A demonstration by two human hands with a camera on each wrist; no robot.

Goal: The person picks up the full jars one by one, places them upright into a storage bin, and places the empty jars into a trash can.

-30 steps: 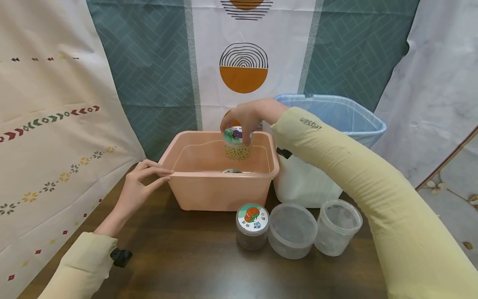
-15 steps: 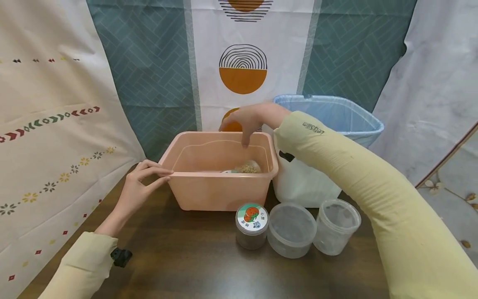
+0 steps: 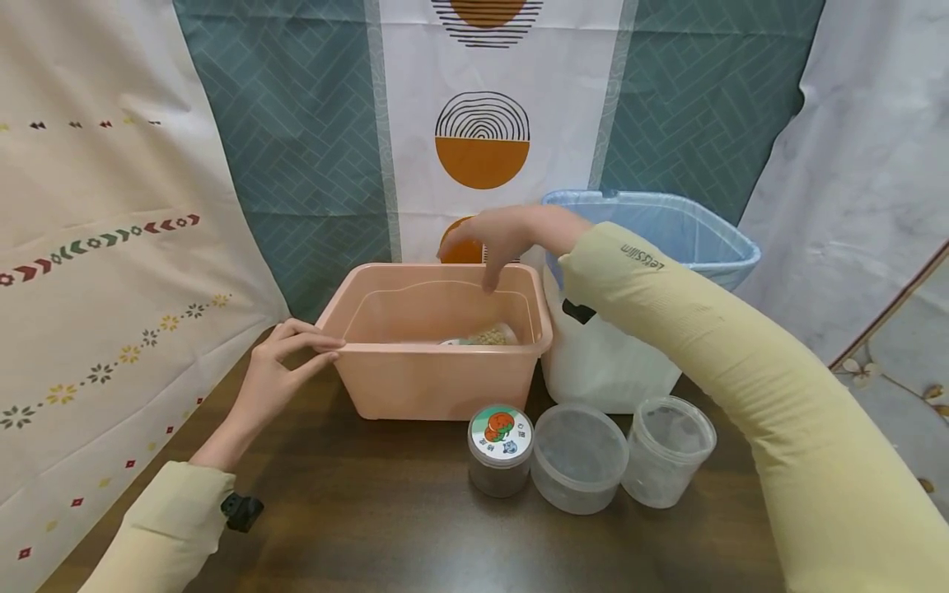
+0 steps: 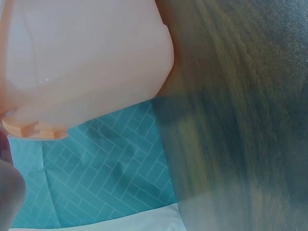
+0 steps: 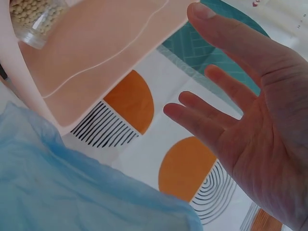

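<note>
A peach plastic tub [image 3: 437, 383] stands on the dark table. My left hand [image 3: 278, 362] holds its front left rim corner, fingertips on the lip and thumb at the front. Only a small part of that hand [image 4: 9, 192] shows in the left wrist view. Above the tub's back right, my right hand [image 3: 498, 239] hovers with fingers spread and nothing in them; its bare palm [image 5: 260, 139] fills the right of the right wrist view. Inside the tub, a clear jar of pale yellow beads [image 3: 491, 335] lies tipped, partly hidden by the front wall. Part of a white-and-green lid [image 3: 452, 341] shows beside it.
In front of the tub, a jar with a tomato-like picture on its lid [image 3: 501, 449], a wide clear tub [image 3: 580, 461] and a clear jar without a lid [image 3: 670, 453] stand side by side. A white bin [image 3: 623, 362] with a blue liner [image 3: 660, 231] stands behind them.
My right hand has let go of the bead jar, which dropped into the peach tub and now lies tipped. The right hand has shifted slightly right; the left has stayed at the rim.
</note>
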